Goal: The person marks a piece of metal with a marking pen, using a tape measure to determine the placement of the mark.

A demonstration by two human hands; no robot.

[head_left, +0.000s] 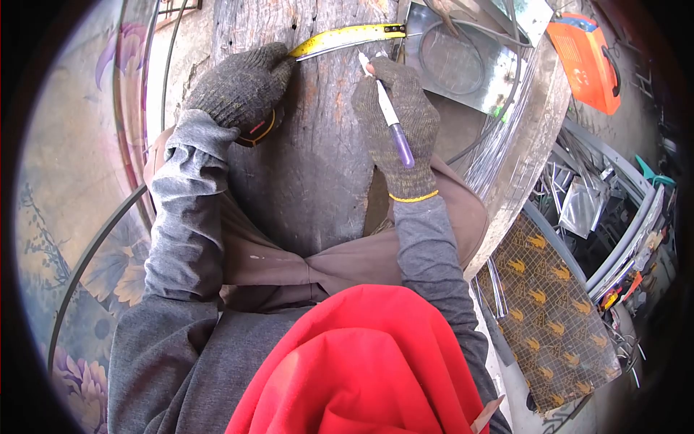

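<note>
At the left edge of the wooden plank (pixel 311 159), my gloved left hand (pixel 242 83) is wrapped around the tape measure (pixel 259 132); its case should be firm and compact, best gripped by the body. Toward the right edge, my right hand (pixel 405 101) grasps a white-and-purple marker (pixel 389 112) (light, probably slick). Farther off, the yellow blade (pixel 347 36) spans the plank, likely springy and apt to buckle, its riveted end just beside the metal sheet (pixel 470 95).
</note>
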